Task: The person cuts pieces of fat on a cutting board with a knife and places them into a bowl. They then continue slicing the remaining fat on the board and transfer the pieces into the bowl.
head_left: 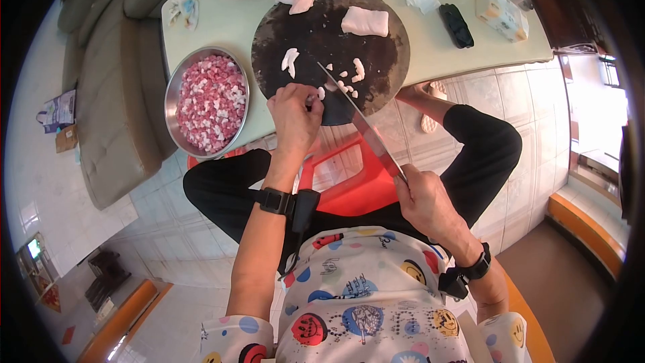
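My right hand [428,203] grips a knife [369,132]; my left hand [293,111] curls beside pale pieces [321,93], pinch unclear; seemingly mid-dicing, further cuts would need careful aim

A long knife [370,133] slants over the near edge of a dark round board [322,33], tip pointing far left. Small white pieces [359,69] lie scattered near its blade.

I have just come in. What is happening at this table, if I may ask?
A seated person's right hand grips a knife, its blade reaching over a round dark board. The left hand is curled at the board's near edge, close to small white pieces. A larger pale slab lies farther back. Left of the board, a metal bowl holds diced red and white meat.
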A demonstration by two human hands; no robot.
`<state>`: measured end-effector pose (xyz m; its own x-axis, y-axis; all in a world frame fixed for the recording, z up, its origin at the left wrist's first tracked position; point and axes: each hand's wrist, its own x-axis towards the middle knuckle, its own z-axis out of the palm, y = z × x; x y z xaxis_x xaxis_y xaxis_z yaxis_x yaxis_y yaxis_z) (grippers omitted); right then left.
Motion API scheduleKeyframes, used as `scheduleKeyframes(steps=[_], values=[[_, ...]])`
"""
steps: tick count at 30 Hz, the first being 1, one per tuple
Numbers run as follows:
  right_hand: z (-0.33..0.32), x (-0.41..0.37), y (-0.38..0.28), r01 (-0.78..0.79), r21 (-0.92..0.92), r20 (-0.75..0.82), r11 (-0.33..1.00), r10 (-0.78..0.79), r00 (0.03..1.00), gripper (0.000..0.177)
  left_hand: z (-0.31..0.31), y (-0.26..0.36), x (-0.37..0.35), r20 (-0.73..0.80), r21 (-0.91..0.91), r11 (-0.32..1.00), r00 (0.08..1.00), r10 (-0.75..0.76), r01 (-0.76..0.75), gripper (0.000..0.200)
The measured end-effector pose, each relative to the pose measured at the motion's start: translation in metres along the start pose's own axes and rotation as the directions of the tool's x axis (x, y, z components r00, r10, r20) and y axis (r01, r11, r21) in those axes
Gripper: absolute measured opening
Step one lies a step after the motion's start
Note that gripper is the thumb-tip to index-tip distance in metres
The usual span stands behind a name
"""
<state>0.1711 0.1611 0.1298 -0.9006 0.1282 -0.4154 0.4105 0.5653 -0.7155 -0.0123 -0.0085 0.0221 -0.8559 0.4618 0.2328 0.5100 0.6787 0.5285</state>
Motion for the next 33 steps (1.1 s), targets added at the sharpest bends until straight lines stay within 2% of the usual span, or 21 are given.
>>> scheduleKeyframes(steps=[2,9,14,23,26,28,33], values=[[0.0,0.0,0.0,0.009,-0.005,-0.003,1.0,-0.009,1.0,0.018,0.0,-0.001,-0.001,0.014,-0.068,0.99,0.992,-0.124,0.125,0.014],[-0.002,0.001,-0.004,-0.002,-0.003,0.006,1.0,0.002,1.0,0.017,-0.001,0.007,-0.003,-0.022,-0.047,0.995,0.996,-0.091,0.089,0.014],[0.0,0.002,-0.005,0.034,-0.011,0.009,0.999,-0.034,0.999,0.017,0.008,0.0,-0.004,-0.084,-0.009,0.999,0.995,-0.053,0.053,0.005],[0.003,0.004,-0.004,0.069,-0.063,0.008,0.996,-0.068,0.998,0.016,0.009,0.0,-0.004,-0.084,-0.01,0.997,0.993,-0.08,0.079,0.006],[0.003,0.003,-0.004,0.039,-0.077,0.033,0.996,-0.036,0.999,0.012,0.011,-0.002,-0.004,-0.099,-0.016,0.997,0.993,-0.07,0.069,0.006],[0.008,0.005,0.003,0.127,-0.117,0.011,0.985,-0.127,0.992,0.008,0.013,-0.005,-0.003,-0.076,-0.003,0.997,0.994,-0.079,0.079,0.007],[0.034,0.042,0.004,0.225,-0.171,-0.022,0.959,-0.232,0.972,0.011,0.01,-0.003,0.0,0.021,-0.018,0.987,0.987,-0.16,0.161,0.012]])
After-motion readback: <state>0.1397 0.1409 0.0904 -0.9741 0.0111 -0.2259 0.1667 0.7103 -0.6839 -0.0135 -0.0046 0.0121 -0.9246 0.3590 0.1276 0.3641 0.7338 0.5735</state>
